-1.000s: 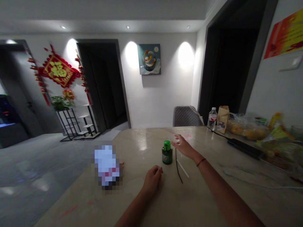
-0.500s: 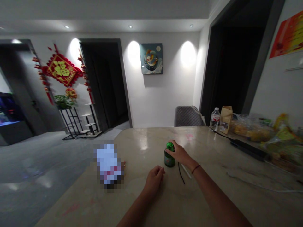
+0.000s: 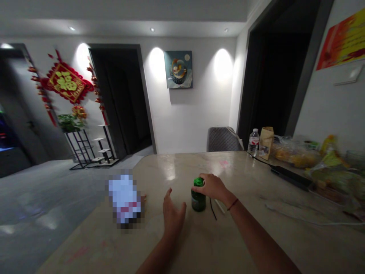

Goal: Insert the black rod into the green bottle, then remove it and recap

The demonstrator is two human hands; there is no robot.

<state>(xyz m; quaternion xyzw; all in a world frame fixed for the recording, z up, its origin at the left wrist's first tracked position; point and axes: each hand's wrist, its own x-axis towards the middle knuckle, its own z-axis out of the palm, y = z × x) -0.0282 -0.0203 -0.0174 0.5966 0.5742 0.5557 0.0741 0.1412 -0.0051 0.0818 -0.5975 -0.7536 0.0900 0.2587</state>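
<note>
A small dark green bottle with a crinkled, shiny green top stands upright on the table. My right hand is wrapped around its upper part, thumb at the front; some of its fingers are hidden. To the left of the bottle, apart from it, my left hand is open, thumb and fingers spread, holding nothing. Just right of the bottle lie a thin black strip and a thin white stick; I cannot tell exactly what they are.
A pixelated pale object is on the left of the marble-like table. Farther right are a water bottle, a paper bag, a black power strip, plastic food bags and a white cable. A grey chair stands beyond.
My left hand has opened from a loosely closed shape and moved left, away from the bottle. My right hand still holds the bottle, which appears slightly nearer. The view has shifted a little.
</note>
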